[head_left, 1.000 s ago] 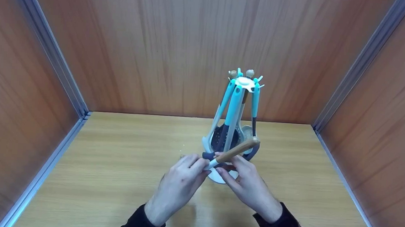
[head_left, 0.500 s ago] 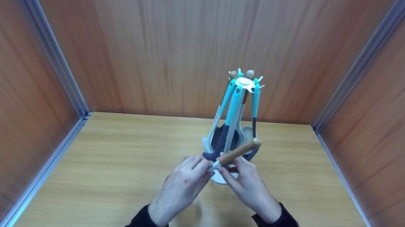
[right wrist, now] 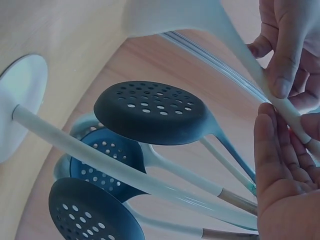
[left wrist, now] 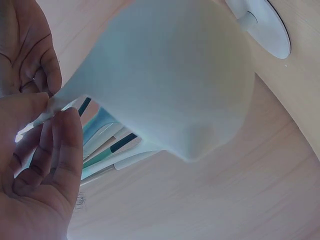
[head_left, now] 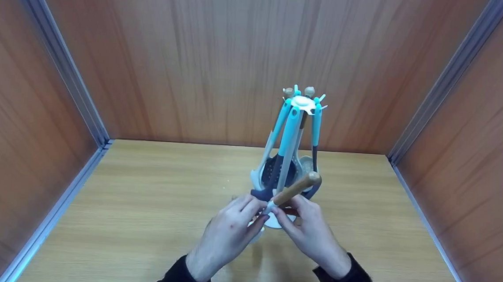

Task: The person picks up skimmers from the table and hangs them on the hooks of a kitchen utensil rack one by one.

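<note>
Both hands are on a ladle with a wooden handle [head_left: 297, 190] and a pale neck [right wrist: 240, 47]. My left hand [head_left: 231, 226] pinches the neck between thumb and fingers. Just beside it, my right hand [head_left: 312, 227] holds the ladle where neck meets handle. In the left wrist view the smooth pale bowl [left wrist: 175, 75] fills the middle, its outer side facing the camera. From the head view, that bowl is mostly hidden under the left hand, and the handle slants up to the right. The hands are in front of a white utensil stand [head_left: 303, 102].
Several utensils hang around the stand, some with turquoise handles [head_left: 290, 130]. Dark slotted heads [right wrist: 150, 120] show close to the right hand. The stand's round white base [right wrist: 25, 100] rests on the wooden table [head_left: 164, 188]. Wood panels [head_left: 257, 61] enclose the back and sides.
The left hand has shifted slightly right, and the ladle's handle stands a little steeper. A bit of its pale bowl now shows below the left hand. The right hand has barely moved.
</note>
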{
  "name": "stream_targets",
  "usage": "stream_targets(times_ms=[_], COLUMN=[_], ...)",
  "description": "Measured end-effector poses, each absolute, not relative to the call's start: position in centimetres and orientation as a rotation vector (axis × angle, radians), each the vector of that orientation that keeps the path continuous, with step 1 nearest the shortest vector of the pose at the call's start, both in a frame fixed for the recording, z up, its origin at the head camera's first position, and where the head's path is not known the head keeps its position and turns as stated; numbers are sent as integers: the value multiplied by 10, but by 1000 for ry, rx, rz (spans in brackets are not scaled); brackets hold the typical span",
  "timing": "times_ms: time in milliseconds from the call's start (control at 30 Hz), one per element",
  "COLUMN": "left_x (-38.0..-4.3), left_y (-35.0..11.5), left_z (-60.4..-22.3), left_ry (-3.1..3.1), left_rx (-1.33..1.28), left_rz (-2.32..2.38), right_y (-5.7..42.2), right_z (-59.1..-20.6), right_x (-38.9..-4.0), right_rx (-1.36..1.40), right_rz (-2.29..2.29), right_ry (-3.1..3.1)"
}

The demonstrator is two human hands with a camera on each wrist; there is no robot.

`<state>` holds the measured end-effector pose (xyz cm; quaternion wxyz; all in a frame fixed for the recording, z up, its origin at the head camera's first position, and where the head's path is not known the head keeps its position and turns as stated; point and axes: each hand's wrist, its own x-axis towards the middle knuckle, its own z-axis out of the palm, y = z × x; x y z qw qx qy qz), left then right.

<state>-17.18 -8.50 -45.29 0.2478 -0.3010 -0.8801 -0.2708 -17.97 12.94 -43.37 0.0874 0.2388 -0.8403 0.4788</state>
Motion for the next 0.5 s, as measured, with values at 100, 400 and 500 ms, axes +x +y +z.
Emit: stream_targets(times_ms=[100, 400, 500], left_x=[-173, -178, -183], left_y=[-85, -93, -98], left_z=[-454, -452, -452], left_ry=[-2386, -2435, -2428], left_rx=[-823, -759, -736], left_rz=[-722, -711, -696], right_y=[132, 138, 140], right_z=[-432, -428, -427], right_x=[-180, -183, -183], right_rx=[686, 685, 672], right_rz=[1444, 1468, 1471], right_ry=[-2509, -2475, -2461])
